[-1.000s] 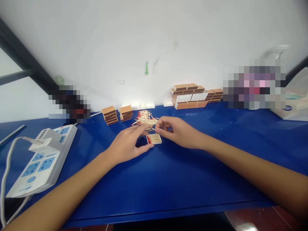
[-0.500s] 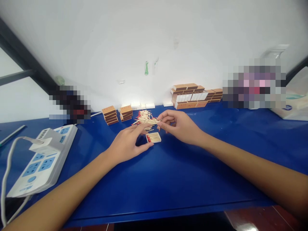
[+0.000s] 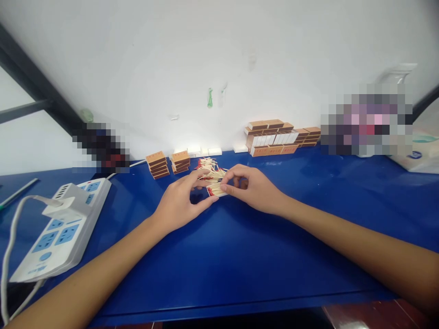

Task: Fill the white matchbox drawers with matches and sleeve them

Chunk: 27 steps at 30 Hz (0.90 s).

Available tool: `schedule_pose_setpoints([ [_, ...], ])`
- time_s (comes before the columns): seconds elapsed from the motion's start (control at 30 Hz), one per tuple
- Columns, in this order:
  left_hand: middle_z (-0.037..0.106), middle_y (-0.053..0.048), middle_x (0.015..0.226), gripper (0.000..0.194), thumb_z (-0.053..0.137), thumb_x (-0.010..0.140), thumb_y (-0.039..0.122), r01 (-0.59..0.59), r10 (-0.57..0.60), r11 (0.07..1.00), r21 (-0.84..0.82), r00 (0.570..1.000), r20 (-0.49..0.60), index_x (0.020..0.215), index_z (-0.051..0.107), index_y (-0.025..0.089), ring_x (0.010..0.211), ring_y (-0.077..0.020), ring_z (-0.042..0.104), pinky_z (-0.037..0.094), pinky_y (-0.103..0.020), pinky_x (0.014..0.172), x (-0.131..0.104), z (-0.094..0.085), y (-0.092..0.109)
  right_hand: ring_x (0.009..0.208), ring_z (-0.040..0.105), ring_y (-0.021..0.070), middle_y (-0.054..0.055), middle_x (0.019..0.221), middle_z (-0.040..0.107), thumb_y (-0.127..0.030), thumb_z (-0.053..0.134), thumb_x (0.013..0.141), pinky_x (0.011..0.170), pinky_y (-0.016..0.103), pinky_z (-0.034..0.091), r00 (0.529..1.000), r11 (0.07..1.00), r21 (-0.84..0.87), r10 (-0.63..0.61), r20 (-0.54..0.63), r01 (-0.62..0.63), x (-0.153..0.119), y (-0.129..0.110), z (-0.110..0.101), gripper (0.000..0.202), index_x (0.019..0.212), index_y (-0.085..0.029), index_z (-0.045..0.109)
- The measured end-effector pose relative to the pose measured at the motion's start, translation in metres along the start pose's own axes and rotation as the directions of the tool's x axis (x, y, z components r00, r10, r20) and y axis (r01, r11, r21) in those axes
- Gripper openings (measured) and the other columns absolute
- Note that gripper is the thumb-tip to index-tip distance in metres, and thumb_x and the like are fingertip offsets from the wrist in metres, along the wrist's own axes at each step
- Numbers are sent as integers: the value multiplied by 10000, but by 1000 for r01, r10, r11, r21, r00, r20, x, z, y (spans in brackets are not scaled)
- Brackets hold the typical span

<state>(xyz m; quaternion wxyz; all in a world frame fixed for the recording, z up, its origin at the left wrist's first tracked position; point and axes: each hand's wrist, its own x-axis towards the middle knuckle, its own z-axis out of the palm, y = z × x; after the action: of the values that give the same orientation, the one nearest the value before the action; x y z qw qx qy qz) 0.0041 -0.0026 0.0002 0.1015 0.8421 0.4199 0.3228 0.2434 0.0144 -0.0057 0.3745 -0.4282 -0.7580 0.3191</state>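
Note:
A small white matchbox tray (image 3: 224, 195) with red-headed matches (image 3: 215, 189) in it sits on the blue table. My left hand (image 3: 180, 198) curves around its left end, thumb at the near edge and fingers at the far side, steadying it. Over the tray's right part, my right hand (image 3: 252, 188) pinches matches between thumb and forefinger; how many I cannot tell. Its fingers hide that end of the tray. Just behind lies a loose heap of matches (image 3: 207, 163), partly covered by my hands.
Matchbox stacks stand at the left (image 3: 157, 164) and beside it (image 3: 180, 162). A larger stack of matchboxes (image 3: 272, 138) leans near the wall at right, with white trays (image 3: 215, 151) along the wall. A power strip (image 3: 65, 233) with a cable lies at left.
My right hand has moved from the heap down toward me, over the tray, with matches in its pinch. My left hand stays at the tray, its forefinger drawn back from the heap.

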Motion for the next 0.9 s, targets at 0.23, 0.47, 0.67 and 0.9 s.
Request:
schedule_pose_setpoints([
  [0.23,770,-7,1168,554,763,893,398,-100,101,994,31,995,-15,1387,551,264,1093,-202,724,592,-378,971,-1,0,-2,714,550,130,37,1007,674,-423,633,965,643,292,461,995,996,-5,-89,-48,89,0,-1,-3,210,1001,-225,695],
  [0.47,736,-49,1201,383,720,928,391,-158,153,986,47,985,84,1273,649,243,1107,-230,692,580,-440,986,1,-1,-3,695,551,140,26,864,636,-298,617,960,680,302,444,955,923,-319,-266,-131,214,6,3,-16,126,895,-218,689],
  [0.67,722,-73,1131,374,726,920,414,-199,194,976,93,979,55,1240,680,227,1069,-239,684,603,-439,936,-2,-1,-5,670,577,171,41,760,687,-256,627,903,678,301,409,904,821,-570,-255,-343,15,26,25,-80,116,830,-200,698],
  [0.9,723,-76,1145,367,722,921,414,-207,206,976,66,978,14,1244,677,246,1080,-248,688,605,-464,952,-1,-2,-3,708,598,186,147,858,752,-226,610,927,732,319,408,555,694,-389,18,-832,-606,33,83,-196,205,1020,-118,758],
])
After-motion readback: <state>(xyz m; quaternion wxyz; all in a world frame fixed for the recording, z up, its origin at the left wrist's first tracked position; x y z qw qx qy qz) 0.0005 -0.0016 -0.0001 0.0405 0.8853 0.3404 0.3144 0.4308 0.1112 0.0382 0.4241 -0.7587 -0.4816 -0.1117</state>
